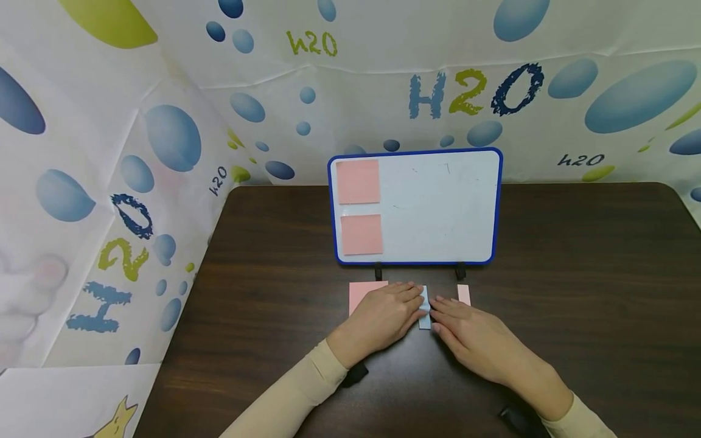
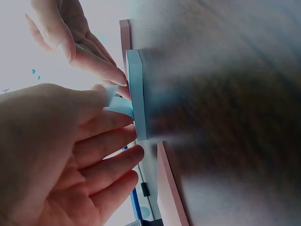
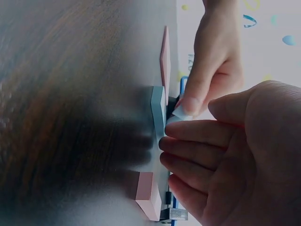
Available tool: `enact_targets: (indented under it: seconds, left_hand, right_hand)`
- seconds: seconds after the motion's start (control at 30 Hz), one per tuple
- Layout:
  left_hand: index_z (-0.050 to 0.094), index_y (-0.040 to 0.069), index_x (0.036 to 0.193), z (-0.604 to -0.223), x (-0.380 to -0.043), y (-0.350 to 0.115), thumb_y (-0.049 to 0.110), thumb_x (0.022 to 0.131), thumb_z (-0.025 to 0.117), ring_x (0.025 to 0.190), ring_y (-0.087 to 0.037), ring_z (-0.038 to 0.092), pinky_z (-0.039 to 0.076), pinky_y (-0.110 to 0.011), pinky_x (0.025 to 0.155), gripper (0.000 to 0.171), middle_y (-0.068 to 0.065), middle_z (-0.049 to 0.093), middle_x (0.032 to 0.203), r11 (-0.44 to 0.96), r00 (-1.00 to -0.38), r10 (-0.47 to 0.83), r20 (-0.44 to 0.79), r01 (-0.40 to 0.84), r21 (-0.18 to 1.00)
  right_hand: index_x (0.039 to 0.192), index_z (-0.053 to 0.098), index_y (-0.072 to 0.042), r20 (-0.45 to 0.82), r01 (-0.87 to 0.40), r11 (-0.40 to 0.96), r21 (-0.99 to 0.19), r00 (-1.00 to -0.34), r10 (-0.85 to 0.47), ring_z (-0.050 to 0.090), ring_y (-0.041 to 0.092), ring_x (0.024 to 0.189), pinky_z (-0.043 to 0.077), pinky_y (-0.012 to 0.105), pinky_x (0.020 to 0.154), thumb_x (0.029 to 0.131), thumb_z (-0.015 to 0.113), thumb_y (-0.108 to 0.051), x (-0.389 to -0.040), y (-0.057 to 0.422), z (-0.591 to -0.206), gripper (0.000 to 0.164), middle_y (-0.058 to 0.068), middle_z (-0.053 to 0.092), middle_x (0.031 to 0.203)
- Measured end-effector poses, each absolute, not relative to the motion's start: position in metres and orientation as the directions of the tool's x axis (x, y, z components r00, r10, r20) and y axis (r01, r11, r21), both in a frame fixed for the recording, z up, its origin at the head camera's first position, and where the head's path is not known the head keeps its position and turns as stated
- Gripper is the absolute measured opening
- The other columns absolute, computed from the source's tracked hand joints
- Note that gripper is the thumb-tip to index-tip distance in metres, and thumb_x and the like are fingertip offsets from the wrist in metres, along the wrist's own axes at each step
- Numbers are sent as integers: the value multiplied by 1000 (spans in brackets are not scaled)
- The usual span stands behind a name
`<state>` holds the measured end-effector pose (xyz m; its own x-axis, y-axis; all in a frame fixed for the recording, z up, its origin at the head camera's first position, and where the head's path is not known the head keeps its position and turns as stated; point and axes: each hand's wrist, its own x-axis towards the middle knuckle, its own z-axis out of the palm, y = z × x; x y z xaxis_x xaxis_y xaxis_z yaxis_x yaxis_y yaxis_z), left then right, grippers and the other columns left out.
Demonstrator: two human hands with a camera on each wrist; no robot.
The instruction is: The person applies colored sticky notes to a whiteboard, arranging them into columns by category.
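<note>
Blue notepad (image 2: 137, 96), inward from the table's (image 1: 263, 274) far edge, looks light, bendable; grip its lifted sheet (image 2: 121, 106). Left hand (image 1: 383, 316) pinches that; right hand (image 1: 477, 340), fingers straight.

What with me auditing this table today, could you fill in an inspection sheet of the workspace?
Surface: dark wood-grain table.
Job's things: light-blue sticky-note pad, with a light-blue sheet lifted; larger pink pad; narrow pink pad; blue-framed whiteboard bearing upper pink note and lower pink note.
Clutter: nothing seen.
Left hand: pinches the lifted sheet.
Right hand: fingers straight, at the light-blue pad.
Cables: nothing seen.
Surroundings: white backdrop printed with blue droplets and H2O lettering.
</note>
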<state>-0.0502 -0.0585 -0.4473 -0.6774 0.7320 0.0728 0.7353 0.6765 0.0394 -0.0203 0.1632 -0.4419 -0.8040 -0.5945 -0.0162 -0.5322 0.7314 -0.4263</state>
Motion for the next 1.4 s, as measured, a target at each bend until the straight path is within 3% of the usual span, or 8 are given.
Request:
enact_targets:
  seconds: [0.33, 0.63, 0.87, 1.4]
  left_hand:
    - [65, 9, 137, -448, -50, -58, 59, 101, 51, 133, -16, 60, 47, -31, 115, 63, -4, 65, 141, 673, -678, 734, 48, 735, 88]
    - [64, 7, 137, -448, -50, -57, 48, 102, 57, 133, -16, 60, 46, -31, 115, 55, -5, 65, 141, 669, -670, 741, 40, 742, 37]
    - [70, 13, 129, -447, -49, -53, 31, 106, 54, 131, -13, 61, 47, -28, 114, 33, -1, 67, 138, 682, -680, 730, 63, 731, -4]
    - [68, 11, 133, -446, -48, -53, 33, 109, 46, 131, -13, 62, 47, -29, 114, 39, -1, 67, 138, 706, -707, 705, 47, 707, 52]
  right_hand:
    - [136, 66, -5, 3, -544, 721, -429, -800, -601, 59, 30, 134, 50, 50, 109, 105, 55, -27, -19, 162, -442, 39, 13, 62, 144]
    - [138, 64, -5, 24, -539, 720, -437, -807, -589, 58, 30, 135, 51, 51, 109, 105, 56, -26, -19, 162, -444, 40, 13, 60, 146]
    - [134, 67, -6, 27, -539, 725, -429, -810, -585, 60, 30, 133, 52, 50, 108, 104, 57, -26, -19, 161, -442, 38, 13, 62, 144]
    - [133, 68, -8, 54, -582, 707, -403, -786, -616, 63, 26, 130, 54, 47, 105, 103, 60, -25, -16, 158, -443, 35, 9, 66, 140]
